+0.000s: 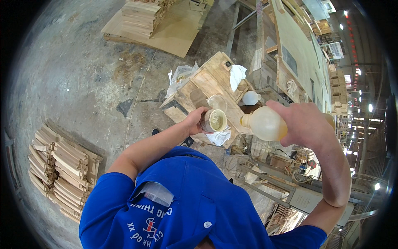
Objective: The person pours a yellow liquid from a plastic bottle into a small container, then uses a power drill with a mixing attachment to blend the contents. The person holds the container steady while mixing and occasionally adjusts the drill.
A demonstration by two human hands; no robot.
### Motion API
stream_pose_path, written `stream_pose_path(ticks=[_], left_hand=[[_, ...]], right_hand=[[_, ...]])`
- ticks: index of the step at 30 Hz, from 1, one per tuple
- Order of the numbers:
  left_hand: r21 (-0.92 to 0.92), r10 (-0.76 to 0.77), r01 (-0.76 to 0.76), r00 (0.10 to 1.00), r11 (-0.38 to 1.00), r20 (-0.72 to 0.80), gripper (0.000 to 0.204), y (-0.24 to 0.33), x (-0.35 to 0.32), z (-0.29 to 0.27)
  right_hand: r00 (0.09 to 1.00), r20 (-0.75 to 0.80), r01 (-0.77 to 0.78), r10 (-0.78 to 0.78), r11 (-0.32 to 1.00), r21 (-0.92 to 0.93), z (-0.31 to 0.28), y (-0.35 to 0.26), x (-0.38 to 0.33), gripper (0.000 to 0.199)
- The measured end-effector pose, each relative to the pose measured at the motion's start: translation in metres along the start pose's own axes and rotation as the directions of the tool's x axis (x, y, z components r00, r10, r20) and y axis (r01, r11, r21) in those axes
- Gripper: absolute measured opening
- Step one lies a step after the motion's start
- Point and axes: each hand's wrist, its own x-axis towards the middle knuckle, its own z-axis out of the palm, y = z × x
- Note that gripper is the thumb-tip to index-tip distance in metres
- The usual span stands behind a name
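Observation:
My left hand [196, 121] is wrapped round a small tub [216, 120] with pale, crumbly-looking paste or powder inside; its open top faces up toward me. My right hand [306, 123] grips a cloudy plastic bottle [266, 123] that lies nearly on its side, neck toward the tub. Yellowish liquid shows in the bottle, and a gap separates its mouth from the tub. I cannot make out any stream between them. Just beyond the tub, a clear round container [217, 102] rests on a wooden box-like stand [204, 83].
White rags [237, 77] lie on the stand, with a plastic bag [180, 78] at its left side. Another whitish bottle [250, 98] sits at its right. Stacked curved wood pieces [68, 168] are at lower left, more boards [139, 18] at the back. A long workbench [296, 50] runs along the right.

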Motion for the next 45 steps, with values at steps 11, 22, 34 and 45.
stream_pose_path(ticks=[11, 22, 34, 45], left_hand=[[-0.047, 0.01, -0.006, 0.997, 0.999, 0.079, 0.036, 0.002, -0.012, 0.022], [-0.024, 0.13, -0.128, 0.988, 0.991, 0.089, 0.036, 0.008, -0.042, 0.05], [-0.025, 0.153, -0.151, 0.986, 0.988, 0.063, 0.035, 0.008, -0.047, 0.054], [-0.027, 0.128, -0.127, 0.991, 0.992, 0.041, 0.035, 0.006, -0.045, 0.063]], right_hand=[[0.991, -0.117, 0.063, -0.062, 0.998, 0.005, 0.012, 0.003, -0.005, 0.076], [0.935, -0.337, 0.133, -0.113, 0.99, 0.039, 0.039, 0.007, -0.014, 0.073], [0.939, -0.338, 0.112, -0.065, 0.986, 0.121, 0.055, 0.01, -0.016, 0.076], [0.949, -0.315, 0.074, -0.026, 0.987, 0.143, 0.065, 0.016, -0.015, 0.078]])
